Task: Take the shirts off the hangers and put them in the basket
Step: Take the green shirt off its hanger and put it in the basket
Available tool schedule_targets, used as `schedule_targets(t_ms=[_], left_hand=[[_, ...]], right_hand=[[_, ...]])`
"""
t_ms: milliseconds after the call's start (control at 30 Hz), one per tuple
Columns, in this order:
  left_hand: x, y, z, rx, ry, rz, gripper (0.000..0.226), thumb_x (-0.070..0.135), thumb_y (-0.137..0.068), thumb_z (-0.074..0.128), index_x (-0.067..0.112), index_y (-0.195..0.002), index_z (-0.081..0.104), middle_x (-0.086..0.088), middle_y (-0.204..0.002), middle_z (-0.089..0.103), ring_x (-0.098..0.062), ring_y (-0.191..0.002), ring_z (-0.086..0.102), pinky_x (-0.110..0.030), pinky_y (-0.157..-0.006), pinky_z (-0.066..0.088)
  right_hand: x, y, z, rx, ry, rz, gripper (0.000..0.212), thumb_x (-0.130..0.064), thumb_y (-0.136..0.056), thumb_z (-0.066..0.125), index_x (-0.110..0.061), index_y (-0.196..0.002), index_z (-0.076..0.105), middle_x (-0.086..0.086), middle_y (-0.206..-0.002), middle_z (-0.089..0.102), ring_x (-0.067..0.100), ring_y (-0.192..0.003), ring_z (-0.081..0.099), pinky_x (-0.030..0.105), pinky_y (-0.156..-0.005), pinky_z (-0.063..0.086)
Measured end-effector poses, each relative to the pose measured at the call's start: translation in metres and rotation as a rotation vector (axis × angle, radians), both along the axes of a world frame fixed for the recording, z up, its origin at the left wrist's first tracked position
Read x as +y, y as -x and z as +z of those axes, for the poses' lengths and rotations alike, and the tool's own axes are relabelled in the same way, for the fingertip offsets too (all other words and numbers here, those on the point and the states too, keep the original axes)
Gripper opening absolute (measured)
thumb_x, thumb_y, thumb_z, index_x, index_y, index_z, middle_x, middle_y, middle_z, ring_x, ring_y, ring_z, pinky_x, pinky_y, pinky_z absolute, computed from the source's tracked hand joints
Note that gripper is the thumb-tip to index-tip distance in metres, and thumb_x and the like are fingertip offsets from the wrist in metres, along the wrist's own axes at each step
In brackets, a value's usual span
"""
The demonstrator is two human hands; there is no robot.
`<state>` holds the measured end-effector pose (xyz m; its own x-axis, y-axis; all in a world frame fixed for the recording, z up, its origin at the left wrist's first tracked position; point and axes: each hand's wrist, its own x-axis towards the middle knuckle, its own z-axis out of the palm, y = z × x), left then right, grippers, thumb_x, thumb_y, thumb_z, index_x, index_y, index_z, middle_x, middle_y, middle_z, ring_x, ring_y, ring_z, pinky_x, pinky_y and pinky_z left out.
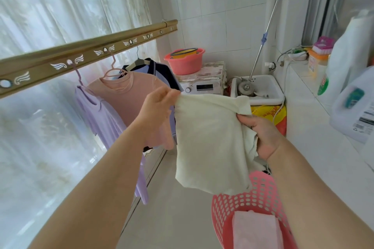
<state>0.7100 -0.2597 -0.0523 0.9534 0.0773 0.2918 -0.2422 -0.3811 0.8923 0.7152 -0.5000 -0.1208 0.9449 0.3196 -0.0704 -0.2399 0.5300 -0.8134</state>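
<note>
Cream shirt (210, 137): off its hanger, held spread in the air between both hands, its hem hanging at the far rim of the basket (253, 194); contact cannot be told. Left hand (159, 105): pinches the shirt's upper corner. Right hand (261, 135): fingers curled round bunched fabric at the opposite edge. Basket: pink, perforated, on the floor beside the tiled worktop (315, 119), with a folded pale pink cloth (255, 228) inside. Gold rail (81, 54): carries, on hangers, a lilac shirt (105, 123), a pink shirt (129, 95) and a dark-collared shirt (162, 70), side by side and overlapping.
</note>
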Motion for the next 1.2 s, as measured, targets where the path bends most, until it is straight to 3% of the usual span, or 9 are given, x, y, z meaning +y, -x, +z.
schedule_targets(t_ms=[67, 133, 233, 400, 500, 567, 800, 967, 1200], left_hand=[[0.001, 0.003, -0.012, 0.296, 0.399, -0.089, 0.057, 0.063, -0.089, 0.047, 0.013, -0.115, 0.059, -0.005, -0.128, 0.062, -0.018, -0.100, 0.062, -0.048, -0.096, 0.046], [-0.003, 0.014, -0.031, 0.539, 0.390, -0.293, 0.082, 0.076, -0.087, 0.031, 0.011, -0.134, 0.049, -0.017, -0.144, 0.045, -0.011, -0.098, 0.064, -0.045, -0.102, 0.045], [-0.009, 0.024, -0.054, 0.612, 0.416, -0.327, 0.059, 0.046, -0.091, 0.054, 0.005, -0.133, 0.053, -0.014, -0.132, 0.059, -0.015, -0.101, 0.069, -0.038, -0.092, 0.053], [-0.006, 0.002, -0.076, 0.547, 0.566, -0.084, 0.032, 0.010, -0.088, 0.065, 0.011, -0.120, 0.063, -0.012, -0.110, 0.072, -0.029, -0.091, 0.070, -0.041, -0.078, 0.057], [0.001, -0.007, -0.089, 0.585, 0.481, -0.046, 0.031, 0.011, -0.090, 0.064, 0.014, -0.121, 0.062, -0.011, -0.108, 0.072, -0.030, -0.093, 0.070, -0.041, -0.076, 0.057], [0.012, -0.013, -0.101, 0.626, 0.482, -0.044, 0.029, 0.015, -0.092, 0.063, 0.016, -0.120, 0.062, -0.009, -0.106, 0.073, -0.029, -0.092, 0.070, -0.041, -0.074, 0.057], [0.044, -0.016, -0.151, 0.800, 0.604, -0.078, 0.020, 0.034, -0.095, 0.057, 0.017, -0.101, 0.066, -0.004, -0.095, 0.076, -0.025, -0.095, 0.069, -0.043, -0.089, 0.052], [0.046, -0.014, -0.213, 0.967, 0.277, -0.233, 0.053, -0.006, -0.082, 0.066, 0.013, -0.129, 0.054, -0.010, -0.118, 0.067, -0.031, -0.108, 0.064, -0.048, -0.095, 0.051], [-0.005, -0.022, -0.269, 0.996, 0.159, -0.265, 0.066, -0.017, -0.076, 0.054, 0.017, -0.132, 0.046, -0.008, -0.122, 0.060, -0.030, -0.112, 0.058, -0.045, -0.090, 0.052]], right_hand=[[0.003, 0.002, 0.000, 0.003, -0.062, -0.003, 0.027, -0.016, -0.096, 0.047, -0.010, -0.095, 0.074, 0.008, -0.087, 0.075, 0.021, -0.075, 0.073, 0.032, -0.062, 0.060], [0.004, -0.001, 0.000, 0.026, -0.078, -0.011, 0.030, -0.017, -0.096, 0.047, -0.011, -0.089, 0.076, 0.008, -0.086, 0.075, 0.020, -0.075, 0.073, 0.032, -0.064, 0.061], [0.006, -0.001, 0.004, 0.072, -0.028, -0.013, 0.027, -0.024, -0.095, 0.049, -0.009, -0.097, 0.071, 0.008, -0.086, 0.075, 0.020, -0.075, 0.073, 0.031, -0.066, 0.061], [0.010, 0.007, -0.023, 0.163, -0.032, 0.028, 0.071, -0.067, -0.088, 0.029, -0.021, -0.071, 0.080, 0.004, -0.083, 0.076, 0.019, -0.071, 0.074, 0.033, -0.065, 0.059], [0.025, 0.007, -0.050, 0.278, 0.190, 0.110, 0.034, -0.035, -0.085, 0.062, -0.010, -0.103, 0.075, 0.014, -0.099, 0.074, 0.030, -0.089, 0.072, 0.045, -0.080, 0.057], [0.034, 0.000, -0.066, 0.288, 0.321, 0.100, 0.038, -0.010, -0.084, 0.065, -0.004, -0.121, 0.064, 0.017, -0.111, 0.070, 0.034, -0.104, 0.066, 0.050, -0.093, 0.050], [0.056, -0.004, -0.110, 0.445, 0.355, -0.060, 0.026, -0.014, -0.092, 0.059, -0.006, -0.116, 0.065, 0.015, -0.109, 0.071, 0.033, -0.103, 0.066, 0.051, -0.095, 0.049], [0.059, 0.018, -0.146, 0.558, 0.455, -0.034, 0.023, 0.000, -0.084, 0.066, -0.004, -0.106, 0.068, 0.016, -0.098, 0.073, 0.030, -0.091, 0.069, 0.043, -0.083, 0.054], [0.032, 0.032, -0.211, 0.699, 0.613, -0.162, 0.047, 0.023, -0.079, 0.043, 0.000, -0.118, 0.058, 0.019, -0.109, 0.065, 0.036, -0.101, 0.062, 0.047, -0.089, 0.051]])
